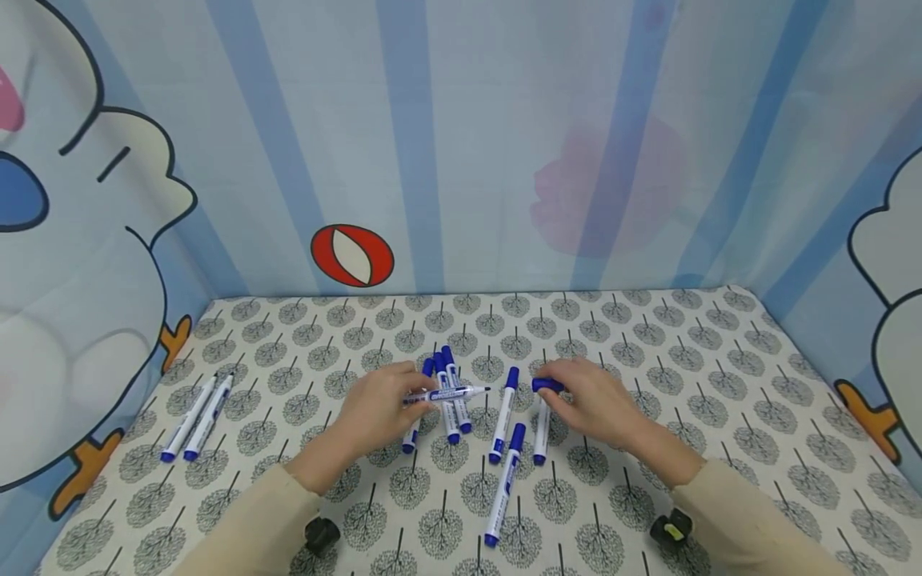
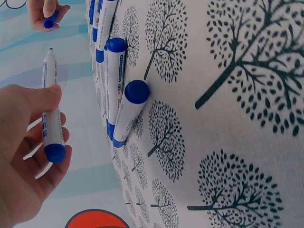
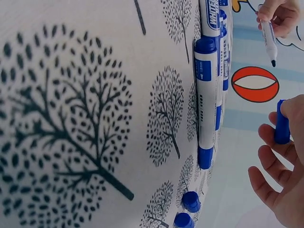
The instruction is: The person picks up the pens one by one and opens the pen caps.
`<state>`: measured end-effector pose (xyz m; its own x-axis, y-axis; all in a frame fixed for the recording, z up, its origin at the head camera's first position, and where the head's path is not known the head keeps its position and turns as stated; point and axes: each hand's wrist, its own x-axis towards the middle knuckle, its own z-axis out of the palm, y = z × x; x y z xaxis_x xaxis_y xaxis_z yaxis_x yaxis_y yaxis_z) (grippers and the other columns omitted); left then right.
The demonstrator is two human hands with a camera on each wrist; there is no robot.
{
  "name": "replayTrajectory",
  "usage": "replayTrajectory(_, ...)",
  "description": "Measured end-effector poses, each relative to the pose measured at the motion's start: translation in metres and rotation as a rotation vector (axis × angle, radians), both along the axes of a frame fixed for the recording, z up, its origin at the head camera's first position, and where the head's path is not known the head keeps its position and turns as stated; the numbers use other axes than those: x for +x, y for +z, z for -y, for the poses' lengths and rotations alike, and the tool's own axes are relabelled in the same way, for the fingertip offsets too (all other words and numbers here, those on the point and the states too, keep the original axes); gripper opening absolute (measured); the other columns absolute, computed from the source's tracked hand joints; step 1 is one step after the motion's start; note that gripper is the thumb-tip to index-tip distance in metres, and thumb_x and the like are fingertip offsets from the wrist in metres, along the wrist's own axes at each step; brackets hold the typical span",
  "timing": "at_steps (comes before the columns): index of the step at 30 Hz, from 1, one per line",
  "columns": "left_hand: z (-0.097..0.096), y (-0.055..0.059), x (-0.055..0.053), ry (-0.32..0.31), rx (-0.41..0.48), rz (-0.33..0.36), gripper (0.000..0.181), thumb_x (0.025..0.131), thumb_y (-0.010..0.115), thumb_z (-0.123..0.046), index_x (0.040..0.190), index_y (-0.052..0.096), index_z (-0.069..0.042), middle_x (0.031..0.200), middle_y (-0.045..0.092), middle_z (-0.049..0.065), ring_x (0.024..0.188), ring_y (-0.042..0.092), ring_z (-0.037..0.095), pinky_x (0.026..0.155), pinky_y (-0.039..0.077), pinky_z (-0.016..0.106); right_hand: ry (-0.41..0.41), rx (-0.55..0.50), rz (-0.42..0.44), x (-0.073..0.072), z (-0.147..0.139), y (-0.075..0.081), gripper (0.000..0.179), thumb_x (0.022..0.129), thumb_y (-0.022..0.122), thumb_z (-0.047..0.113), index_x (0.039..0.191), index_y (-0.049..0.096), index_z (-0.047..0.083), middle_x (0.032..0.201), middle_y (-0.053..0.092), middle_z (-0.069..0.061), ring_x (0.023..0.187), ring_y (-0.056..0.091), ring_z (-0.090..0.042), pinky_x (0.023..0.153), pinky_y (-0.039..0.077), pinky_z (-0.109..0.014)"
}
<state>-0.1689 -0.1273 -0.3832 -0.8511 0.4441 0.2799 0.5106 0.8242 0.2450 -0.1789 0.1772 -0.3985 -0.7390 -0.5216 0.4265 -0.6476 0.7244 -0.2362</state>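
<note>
My left hand [image 1: 380, 404] pinches a whiteboard marker [image 1: 459, 393] between thumb and fingers. This marker is uncapped, its dark tip pointing right and its blue end plug [image 2: 55, 153] showing in the left wrist view. Across a small gap, my right hand [image 1: 592, 402] holds a blue cap [image 3: 282, 124] between thumb and forefinger, the cap's hollow end [image 2: 50, 22] visible in the left wrist view. Both hands are raised above the patterned cloth. Several capped markers lie below them, among them one [image 1: 542, 436] partly under the right hand and one [image 1: 410, 436] beside the left.
Two uncapped markers [image 1: 210, 418] lie side by side at the left of the tree-print cloth [image 1: 727, 384]. Between the hands rests a capped marker [image 1: 503, 420], with another [image 1: 504, 492] nearer me. A printed curtain [image 1: 490, 160] rises behind the table.
</note>
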Motion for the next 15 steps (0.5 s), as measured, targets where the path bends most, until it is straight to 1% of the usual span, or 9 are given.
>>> replayTrajectory(3, 0.003, 0.000, -0.001, 0.045, -0.017, 0.019, 0.024, 0.075, 0.075, -0.026, 0.098, 0.070, -0.020, 0.082, 0.060, -0.010, 0.068, 0.054, 0.005, 0.052, 0.041, 0.016, -0.002, -0.003, 0.002, 0.000, 0.000, 0.000, 0.024, 0.083, 0.065, 0.021, 0.105, 0.064, 0.012, 0.100, 0.068, -0.002, 0.087, 0.060, -0.016, 0.069, 0.051, -0.029)
replayTrajectory(7, 0.006, 0.001, -0.001, 0.094, -0.021, 0.028, 0.023, 0.074, 0.075, -0.025, 0.096, 0.070, -0.020, 0.083, 0.061, -0.009, 0.070, 0.056, 0.007, 0.053, 0.043, 0.019, -0.011, -0.004, 0.012, 0.000, -0.002, 0.002, 0.025, 0.084, 0.065, 0.021, 0.107, 0.064, 0.013, 0.104, 0.067, -0.002, 0.093, 0.061, -0.018, 0.076, 0.052, -0.033)
replayTrajectory(11, 0.010, 0.001, 0.000, 0.126, -0.008, 0.035, 0.021, 0.074, 0.074, -0.023, 0.095, 0.070, -0.021, 0.085, 0.063, -0.008, 0.072, 0.059, 0.008, 0.052, 0.043, 0.019, -0.023, -0.004, 0.020, -0.001, -0.002, 0.004, 0.025, 0.084, 0.065, 0.021, 0.108, 0.064, 0.014, 0.104, 0.067, 0.000, 0.093, 0.061, -0.016, 0.074, 0.052, -0.031)
replayTrajectory(15, 0.013, 0.002, 0.001, 0.143, 0.009, 0.052, 0.020, 0.074, 0.073, -0.021, 0.094, 0.071, -0.021, 0.087, 0.066, -0.006, 0.072, 0.060, 0.010, 0.049, 0.041, 0.018, -0.033, -0.012, 0.030, -0.001, -0.003, 0.005, 0.026, 0.084, 0.065, 0.021, 0.108, 0.064, 0.014, 0.103, 0.067, -0.001, 0.089, 0.061, -0.015, 0.068, 0.051, -0.027)
